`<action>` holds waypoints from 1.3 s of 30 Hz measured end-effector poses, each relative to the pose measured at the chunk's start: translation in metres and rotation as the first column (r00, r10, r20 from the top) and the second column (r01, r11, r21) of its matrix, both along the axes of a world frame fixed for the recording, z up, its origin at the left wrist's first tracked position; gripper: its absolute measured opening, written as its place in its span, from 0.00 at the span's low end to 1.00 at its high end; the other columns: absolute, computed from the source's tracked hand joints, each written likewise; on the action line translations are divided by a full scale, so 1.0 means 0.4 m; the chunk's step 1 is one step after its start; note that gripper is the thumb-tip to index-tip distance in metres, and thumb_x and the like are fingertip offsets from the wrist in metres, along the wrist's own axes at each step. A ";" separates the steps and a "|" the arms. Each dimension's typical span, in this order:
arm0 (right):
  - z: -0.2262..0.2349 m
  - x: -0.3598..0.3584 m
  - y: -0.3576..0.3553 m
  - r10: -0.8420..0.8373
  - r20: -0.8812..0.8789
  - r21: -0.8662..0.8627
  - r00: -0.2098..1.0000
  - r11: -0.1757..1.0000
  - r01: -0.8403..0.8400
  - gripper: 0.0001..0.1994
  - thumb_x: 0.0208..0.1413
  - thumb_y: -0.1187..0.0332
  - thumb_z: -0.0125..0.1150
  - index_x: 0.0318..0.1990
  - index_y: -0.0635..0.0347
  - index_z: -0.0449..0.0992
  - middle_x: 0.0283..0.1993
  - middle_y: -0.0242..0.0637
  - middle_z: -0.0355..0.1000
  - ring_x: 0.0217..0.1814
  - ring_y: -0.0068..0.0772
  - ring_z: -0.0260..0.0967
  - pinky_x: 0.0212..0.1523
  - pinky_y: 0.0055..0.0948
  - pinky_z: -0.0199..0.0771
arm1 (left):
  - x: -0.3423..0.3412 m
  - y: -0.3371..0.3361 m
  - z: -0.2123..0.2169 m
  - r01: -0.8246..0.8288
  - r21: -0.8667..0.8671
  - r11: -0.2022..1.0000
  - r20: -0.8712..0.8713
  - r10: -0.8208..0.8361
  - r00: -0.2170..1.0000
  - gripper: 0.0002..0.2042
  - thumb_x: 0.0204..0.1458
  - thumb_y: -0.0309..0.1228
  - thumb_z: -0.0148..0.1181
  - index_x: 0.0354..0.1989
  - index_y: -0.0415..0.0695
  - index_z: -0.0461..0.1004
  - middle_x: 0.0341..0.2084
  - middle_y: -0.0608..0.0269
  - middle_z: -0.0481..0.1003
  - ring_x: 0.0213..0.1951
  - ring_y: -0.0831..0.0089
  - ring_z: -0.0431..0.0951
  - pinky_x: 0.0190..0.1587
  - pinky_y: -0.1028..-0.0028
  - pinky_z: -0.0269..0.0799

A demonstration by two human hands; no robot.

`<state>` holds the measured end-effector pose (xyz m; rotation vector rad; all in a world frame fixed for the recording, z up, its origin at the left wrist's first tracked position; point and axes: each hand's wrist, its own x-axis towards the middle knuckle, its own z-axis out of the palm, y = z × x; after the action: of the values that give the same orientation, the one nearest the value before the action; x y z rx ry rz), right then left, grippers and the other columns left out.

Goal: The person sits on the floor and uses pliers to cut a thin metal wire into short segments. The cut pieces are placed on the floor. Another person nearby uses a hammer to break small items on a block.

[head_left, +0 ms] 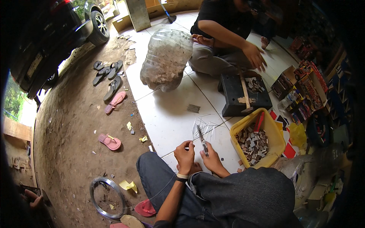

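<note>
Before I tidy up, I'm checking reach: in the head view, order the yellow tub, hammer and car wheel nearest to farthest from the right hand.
1. Yellow tub, beside the right hand
2. Hammer, ahead on the black block
3. Car wheel, far ahead-left

A single fisheye view looks steeply down from the wearer's head, near above denim trousers (243, 193), facing white floor tiles (163, 110).
</note>
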<state>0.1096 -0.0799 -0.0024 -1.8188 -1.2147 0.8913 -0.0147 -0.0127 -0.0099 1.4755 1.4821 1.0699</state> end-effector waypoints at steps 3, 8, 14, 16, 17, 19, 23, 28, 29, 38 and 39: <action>-0.014 0.012 0.013 -0.071 -0.052 -0.019 0.996 0.997 0.070 0.28 0.65 0.70 0.59 0.71 0.63 0.59 0.49 0.55 0.78 0.49 0.51 0.79 0.49 0.44 0.77 | 0.005 -0.009 0.002 0.054 -0.041 0.998 0.007 -0.054 0.999 0.09 0.59 0.30 0.64 0.40 0.37 0.85 0.28 0.54 0.85 0.28 0.64 0.87 0.35 0.71 0.80; -0.029 0.013 0.002 0.051 -0.139 0.036 0.989 0.998 -0.047 0.31 0.65 0.71 0.59 0.74 0.62 0.56 0.53 0.53 0.77 0.54 0.49 0.79 0.53 0.40 0.78 | 0.001 -0.010 0.007 0.010 0.001 1.000 0.071 -0.010 0.997 0.09 0.59 0.30 0.64 0.40 0.37 0.85 0.27 0.54 0.85 0.28 0.66 0.87 0.34 0.73 0.79; -0.020 0.002 -0.007 0.107 -0.171 0.020 0.980 0.994 -0.105 0.31 0.66 0.71 0.60 0.74 0.60 0.56 0.51 0.49 0.78 0.54 0.44 0.78 0.54 0.38 0.76 | -0.004 -0.008 0.004 0.013 -0.035 0.999 0.120 -0.009 0.993 0.09 0.59 0.29 0.64 0.40 0.36 0.85 0.27 0.55 0.85 0.28 0.68 0.87 0.33 0.74 0.79; -0.014 0.003 -0.008 0.106 -0.149 0.012 0.983 0.994 -0.105 0.31 0.66 0.71 0.60 0.74 0.60 0.56 0.49 0.48 0.79 0.52 0.41 0.79 0.54 0.38 0.76 | -0.003 -0.009 0.001 0.019 -0.043 0.999 0.133 -0.013 0.991 0.09 0.59 0.29 0.64 0.40 0.36 0.85 0.27 0.55 0.85 0.28 0.68 0.87 0.33 0.74 0.79; -0.012 0.003 -0.009 0.101 -0.144 0.004 0.984 0.995 -0.102 0.31 0.66 0.71 0.59 0.74 0.60 0.57 0.48 0.48 0.78 0.52 0.41 0.79 0.53 0.38 0.76 | -0.003 -0.009 0.000 0.021 -0.042 0.999 0.138 -0.015 0.990 0.09 0.59 0.29 0.64 0.40 0.36 0.85 0.27 0.55 0.85 0.28 0.68 0.87 0.33 0.74 0.79; -0.009 0.002 -0.009 0.097 -0.138 0.001 0.986 0.995 -0.098 0.30 0.66 0.71 0.59 0.74 0.60 0.57 0.47 0.47 0.78 0.51 0.40 0.78 0.53 0.38 0.76 | -0.003 -0.009 -0.002 0.028 -0.035 0.999 0.146 -0.022 0.989 0.09 0.60 0.29 0.64 0.41 0.35 0.84 0.27 0.56 0.85 0.26 0.73 0.84 0.30 0.76 0.77; -0.011 -0.004 -0.009 0.091 -0.171 0.021 0.981 0.996 -0.089 0.30 0.66 0.72 0.60 0.73 0.59 0.57 0.47 0.47 0.78 0.50 0.40 0.78 0.52 0.37 0.76 | -0.004 -0.010 -0.002 0.032 -0.030 0.999 0.155 -0.027 0.988 0.10 0.62 0.29 0.65 0.42 0.33 0.84 0.27 0.59 0.84 0.22 0.80 0.79 0.25 0.79 0.72; -0.015 -0.010 -0.014 0.123 -0.202 0.023 0.972 0.992 -0.121 0.31 0.65 0.72 0.59 0.73 0.60 0.57 0.50 0.54 0.77 0.54 0.51 0.78 0.53 0.43 0.77 | -0.003 -0.009 0.004 0.013 -0.070 0.997 0.182 0.000 0.983 0.09 0.60 0.29 0.64 0.40 0.35 0.85 0.28 0.54 0.85 0.28 0.70 0.87 0.31 0.75 0.78; -0.015 -0.012 -0.014 0.124 -0.185 0.019 0.975 0.992 -0.123 0.30 0.65 0.72 0.59 0.73 0.60 0.57 0.50 0.54 0.77 0.54 0.52 0.77 0.53 0.44 0.77 | -0.003 -0.009 0.005 0.011 -0.074 0.997 0.179 0.002 0.984 0.09 0.60 0.29 0.64 0.40 0.35 0.85 0.28 0.54 0.86 0.28 0.70 0.87 0.31 0.75 0.78; 0.000 -0.013 -0.010 0.130 -0.067 -0.124 0.989 0.983 -0.137 0.24 0.65 0.68 0.60 0.66 0.62 0.63 0.43 0.55 0.77 0.48 0.56 0.78 0.49 0.47 0.76 | -0.004 -0.008 -0.007 0.002 -0.081 0.997 0.188 0.013 0.982 0.09 0.60 0.29 0.64 0.41 0.35 0.85 0.28 0.55 0.86 0.28 0.71 0.86 0.32 0.75 0.78; 0.001 -0.012 -0.010 0.137 -0.013 -0.170 0.990 0.976 -0.137 0.23 0.65 0.67 0.60 0.65 0.62 0.64 0.41 0.55 0.77 0.47 0.57 0.78 0.49 0.47 0.76 | -0.004 -0.008 -0.010 0.002 -0.104 0.995 0.184 0.018 0.983 0.09 0.60 0.29 0.64 0.41 0.35 0.85 0.28 0.55 0.86 0.28 0.71 0.86 0.32 0.75 0.78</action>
<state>0.1049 -0.0838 -0.0019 -1.8847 -1.3098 1.1040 -0.0162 -0.0160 -0.0138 1.2638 1.3925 1.0867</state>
